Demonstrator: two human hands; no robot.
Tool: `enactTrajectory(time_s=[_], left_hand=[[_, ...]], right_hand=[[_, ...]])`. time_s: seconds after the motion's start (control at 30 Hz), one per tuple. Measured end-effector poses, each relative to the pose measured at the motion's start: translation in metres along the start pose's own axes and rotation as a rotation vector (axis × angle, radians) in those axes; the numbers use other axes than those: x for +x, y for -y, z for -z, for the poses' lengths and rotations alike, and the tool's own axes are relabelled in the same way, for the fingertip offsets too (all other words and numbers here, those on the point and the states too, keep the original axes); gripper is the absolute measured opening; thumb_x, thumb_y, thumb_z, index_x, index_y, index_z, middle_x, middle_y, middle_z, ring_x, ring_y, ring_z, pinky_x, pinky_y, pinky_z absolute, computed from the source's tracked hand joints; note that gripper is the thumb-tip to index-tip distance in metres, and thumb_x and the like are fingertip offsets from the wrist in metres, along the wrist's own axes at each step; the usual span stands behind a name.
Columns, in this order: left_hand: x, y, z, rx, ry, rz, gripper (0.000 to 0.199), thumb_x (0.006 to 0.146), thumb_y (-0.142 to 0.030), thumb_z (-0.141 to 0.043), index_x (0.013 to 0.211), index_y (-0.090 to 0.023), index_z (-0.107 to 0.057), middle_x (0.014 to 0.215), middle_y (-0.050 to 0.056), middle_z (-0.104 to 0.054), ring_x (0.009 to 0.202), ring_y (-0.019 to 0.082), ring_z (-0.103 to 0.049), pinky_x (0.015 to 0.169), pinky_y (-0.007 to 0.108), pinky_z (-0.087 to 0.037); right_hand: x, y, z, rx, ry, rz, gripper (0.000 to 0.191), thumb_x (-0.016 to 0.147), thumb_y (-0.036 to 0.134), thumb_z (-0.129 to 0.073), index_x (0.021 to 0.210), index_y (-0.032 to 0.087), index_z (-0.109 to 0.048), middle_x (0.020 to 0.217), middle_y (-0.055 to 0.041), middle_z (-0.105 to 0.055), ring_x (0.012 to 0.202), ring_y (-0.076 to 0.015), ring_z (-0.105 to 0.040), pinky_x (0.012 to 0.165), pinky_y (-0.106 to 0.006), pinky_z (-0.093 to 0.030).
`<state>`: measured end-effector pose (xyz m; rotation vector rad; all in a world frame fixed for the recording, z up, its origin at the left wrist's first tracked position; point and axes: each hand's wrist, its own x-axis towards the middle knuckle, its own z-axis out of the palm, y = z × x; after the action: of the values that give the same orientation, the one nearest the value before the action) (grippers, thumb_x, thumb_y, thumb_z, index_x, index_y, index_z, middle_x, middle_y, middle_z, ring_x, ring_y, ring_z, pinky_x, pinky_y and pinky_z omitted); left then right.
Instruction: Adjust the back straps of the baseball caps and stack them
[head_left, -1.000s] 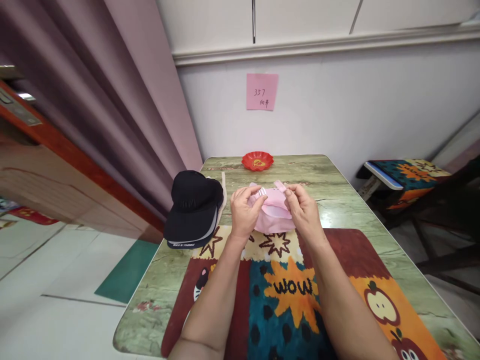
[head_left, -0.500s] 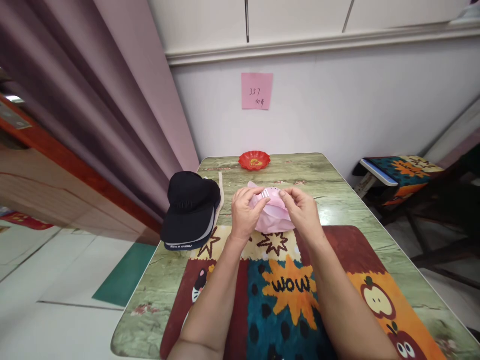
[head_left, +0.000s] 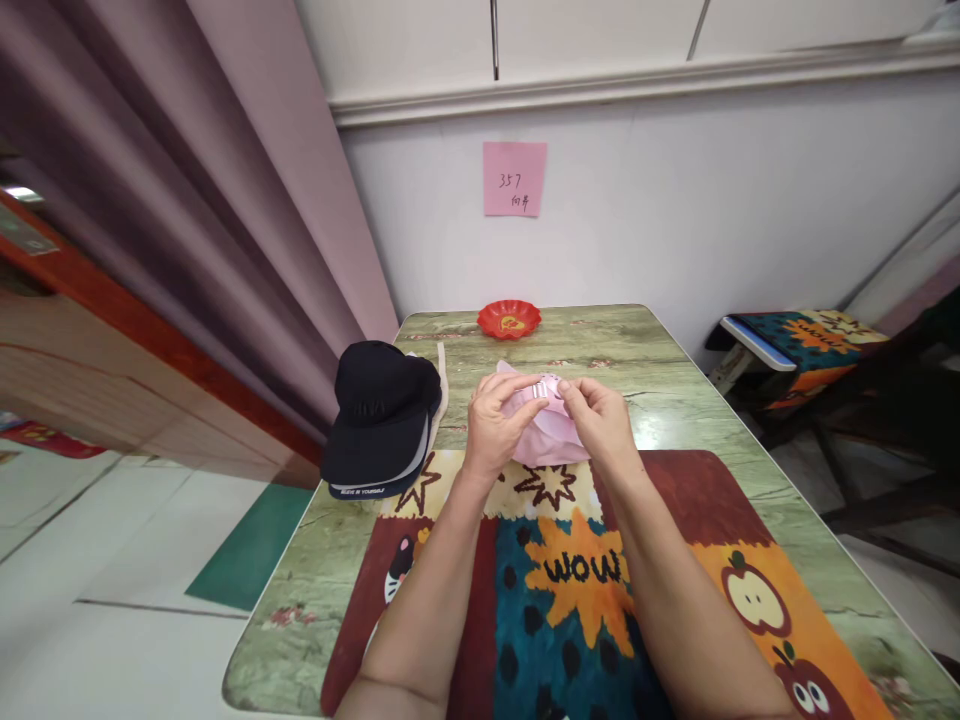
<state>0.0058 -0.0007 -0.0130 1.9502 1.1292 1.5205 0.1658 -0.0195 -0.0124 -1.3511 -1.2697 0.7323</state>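
A pink cap (head_left: 549, 438) is between my two hands over the far edge of the patterned mat (head_left: 547, 560). My left hand (head_left: 496, 420) pinches the cap's strap beside a small silver buckle (head_left: 539, 390). The strap's other side is between the thumb and fingers of my right hand (head_left: 598, 415). Part of the strap is hidden behind my fingers. Black and dark blue caps (head_left: 382, 410) lie stacked to the left of my left hand.
A red scalloped dish (head_left: 509, 319) sits at the back of the green marbled table (head_left: 285, 600). Pink paper (head_left: 514, 179) is stuck on the wall. Purple curtains (head_left: 247, 150) hang at the left, and a stool with a patterned top (head_left: 806, 340) stands at the right.
My left fingers and the silver buckle have moved slightly right, nearer to my right hand. Both hands still hold the pink cap.
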Motion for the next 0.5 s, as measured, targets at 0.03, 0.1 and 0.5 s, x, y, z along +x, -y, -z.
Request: enactTrajectory(time_s=[0.03,0.1,0.5], left_hand=[[-0.0001,0.0002,0.0000,-0.006,0.000,0.002,0.022,0.082,-0.031,-0.081,0.103,-0.026,-0.078,0.104,0.005,-0.076,0.106,0.024,-0.065,0.100,0.040,-0.049],[-0.0003,0.0006,-0.0001,-0.016,0.001,0.006,0.022,0.082,-0.031,-0.080,0.104,-0.026,-0.078,0.105,0.005,-0.075,0.106,0.023,-0.065,0.100,0.040,-0.050],[-0.0009,-0.0007,-0.0005,-0.058,0.000,0.017,0.024,0.082,-0.033,-0.080,0.105,-0.026,-0.079,0.106,0.006,-0.075,0.107,0.023,-0.066,0.101,0.040,-0.050]], right_hand=[[-0.0002,0.0001,-0.0004,0.001,0.004,-0.001,0.040,0.086,0.055,-0.058,0.064,0.021,-0.054,0.059,0.0033,-0.047,0.059,-0.0135,-0.042,0.056,-0.026,-0.033],[-0.0004,0.0002,-0.0008,0.002,0.013,-0.009,0.039,0.086,0.055,-0.058,0.065,0.022,-0.054,0.059,0.0032,-0.046,0.059,-0.0138,-0.042,0.056,-0.026,-0.033],[-0.0002,-0.0009,-0.0010,0.019,0.021,0.003,0.040,0.086,0.055,-0.059,0.066,0.021,-0.056,0.058,0.0029,-0.050,0.058,-0.0137,-0.043,0.055,-0.026,-0.034]])
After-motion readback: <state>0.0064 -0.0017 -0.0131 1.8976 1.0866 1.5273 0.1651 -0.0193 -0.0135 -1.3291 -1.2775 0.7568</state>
